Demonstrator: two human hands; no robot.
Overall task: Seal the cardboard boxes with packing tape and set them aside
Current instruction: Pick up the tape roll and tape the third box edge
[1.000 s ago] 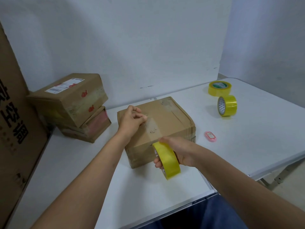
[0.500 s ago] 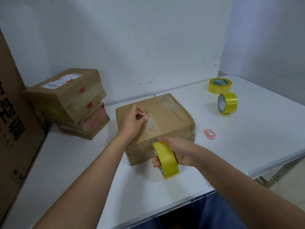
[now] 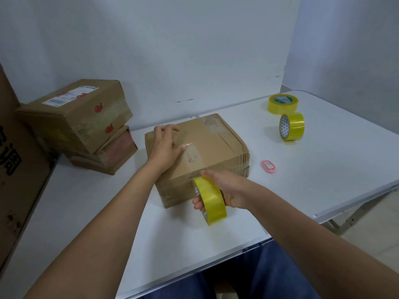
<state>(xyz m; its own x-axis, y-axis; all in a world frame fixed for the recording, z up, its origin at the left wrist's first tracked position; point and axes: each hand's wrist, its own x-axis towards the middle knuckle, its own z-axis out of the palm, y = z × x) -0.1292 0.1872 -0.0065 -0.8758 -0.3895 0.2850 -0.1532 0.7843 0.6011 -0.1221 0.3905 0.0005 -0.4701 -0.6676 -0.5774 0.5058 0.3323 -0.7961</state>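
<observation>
While left hand (image 3: 165,145) lies flat on the box (image 3: 207,147), right hand (image 3: 224,190) grips tape roll (image 3: 210,200).

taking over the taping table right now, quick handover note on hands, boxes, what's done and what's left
Left hand: fingers straight, pressing flat on top of the box being taped, over the tape strip.
Right hand: grips the yellow tape roll at the box's near edge; the strip runs from the roll up across the top.
Two other boxes are stacked at the table's far left. Two spare rolls and a small pink item lie to the right.
Done: tape laid across the top.
Left: run it down the near side, cut it, and set the box aside.
</observation>
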